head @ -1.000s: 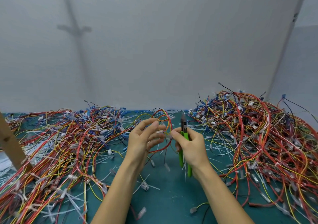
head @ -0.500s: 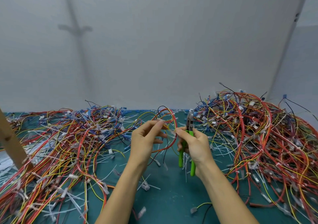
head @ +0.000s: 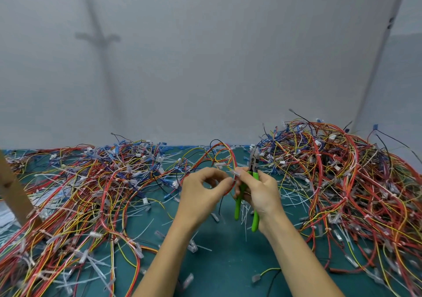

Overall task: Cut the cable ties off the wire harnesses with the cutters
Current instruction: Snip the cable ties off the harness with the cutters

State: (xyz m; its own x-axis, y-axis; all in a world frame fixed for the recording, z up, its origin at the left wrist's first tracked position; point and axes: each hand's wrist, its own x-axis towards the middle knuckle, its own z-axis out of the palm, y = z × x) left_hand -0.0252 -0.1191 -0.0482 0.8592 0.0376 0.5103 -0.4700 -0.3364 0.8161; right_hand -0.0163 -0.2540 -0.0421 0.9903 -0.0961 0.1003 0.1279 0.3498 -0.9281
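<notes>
Over the green mat (head: 223,262), a looped harness (head: 228,152) is pinched by the left hand (head: 201,194); green cutters (head: 255,175) are gripped by the right hand (head: 261,190).

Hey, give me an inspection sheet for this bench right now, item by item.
Surface: green mat, partly covered.
Job's things: green-handled cutters, tip up; harness loop held between the hands.
Clutter: tie offcuts scattered on the mat.
Hands: left hand pinches the loop; right hand grips the cutters.
Cables: tangled left pile and right pile of harnesses.
Surroundings: grey wall; wooden post at left.
</notes>
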